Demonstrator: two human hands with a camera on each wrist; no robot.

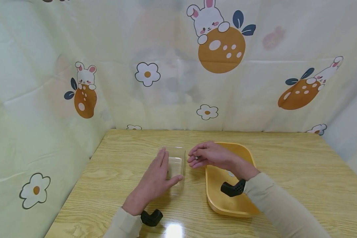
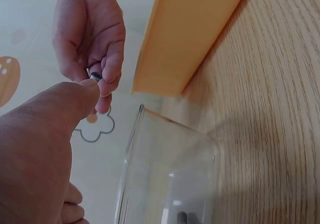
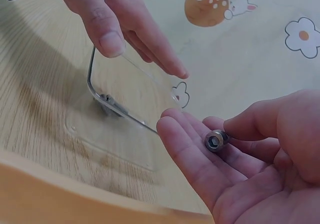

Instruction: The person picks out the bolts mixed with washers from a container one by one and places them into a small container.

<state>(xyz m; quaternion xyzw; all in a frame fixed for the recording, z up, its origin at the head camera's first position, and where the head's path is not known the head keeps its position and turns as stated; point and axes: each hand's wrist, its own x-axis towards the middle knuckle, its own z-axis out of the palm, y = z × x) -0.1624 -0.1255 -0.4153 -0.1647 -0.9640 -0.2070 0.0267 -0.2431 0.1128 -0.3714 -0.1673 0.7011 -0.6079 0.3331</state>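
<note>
My right hand (image 1: 212,155) pinches a small metal socket-head screw (image 3: 215,141) between thumb and fingers, its hex recess facing the right wrist camera. That hand is over the far left edge of the orange tray (image 1: 209,195). Across from it, my left hand (image 1: 154,180) holds nothing, fingers straight and thumb spread, over the left side of a clear plastic box (image 1: 179,190). Dark metal hardware (image 3: 111,104) lies inside the box, seen through its wall in the right wrist view.
The orange tray stands right of the clear box, with a small pale round thing (image 1: 231,173) in it, partly hidden by my right arm. Both stand on a wood-grain table (image 1: 300,178). A cloth printed with rabbits and flowers (image 1: 172,96) hangs behind the table and at its sides.
</note>
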